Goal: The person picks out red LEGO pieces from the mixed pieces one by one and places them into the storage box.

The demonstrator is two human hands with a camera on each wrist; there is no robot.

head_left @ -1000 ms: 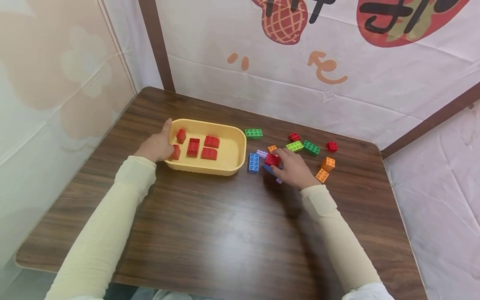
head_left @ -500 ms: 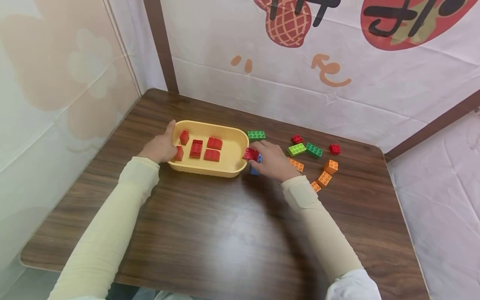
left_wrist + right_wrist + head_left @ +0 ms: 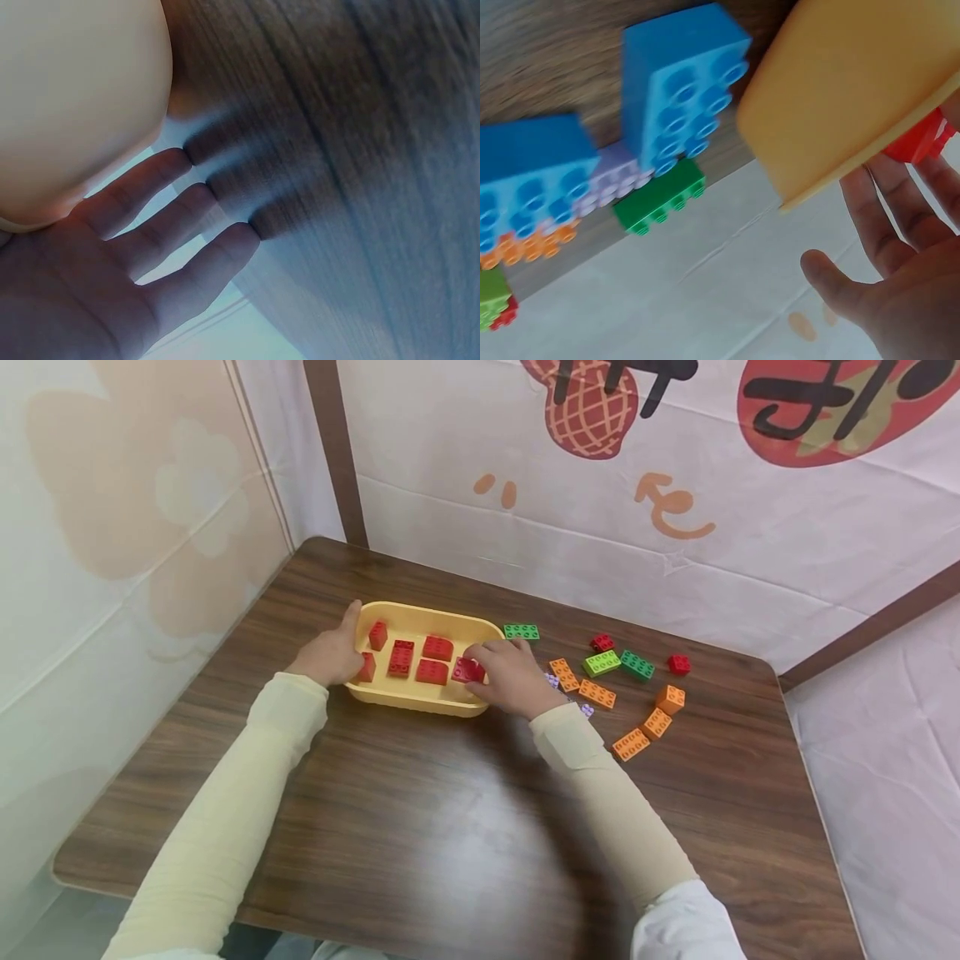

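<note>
A yellow tray [image 3: 412, 702] stands left of the table's middle with several red bricks [image 3: 401, 657] lying inside. My left hand [image 3: 330, 653] holds the tray's left end, its thumb over the rim. Three of its fingers [image 3: 217, 262] reach out straight beneath the tray in the left wrist view, tips at the tabletop. Inside the tray's right end, my right hand [image 3: 517, 675] pinches a red building brick [image 3: 467, 670]. From the right wrist, that brick [image 3: 915, 142] shows partly behind the tray wall.
Right of the tray lie a green brick [image 3: 521, 632], lime brick [image 3: 602, 663], dark green brick [image 3: 637, 665], two loose red bricks [image 3: 678, 664] and several orange bricks [image 3: 597, 693]. Two blue bricks [image 3: 679, 90] stand close to the tray. Walls border the table [image 3: 390, 827].
My right hand has picked up the red brick from among the loose bricks and carried it left over the rim into the tray. My left hand stays at the tray; the view shifts slightly.
</note>
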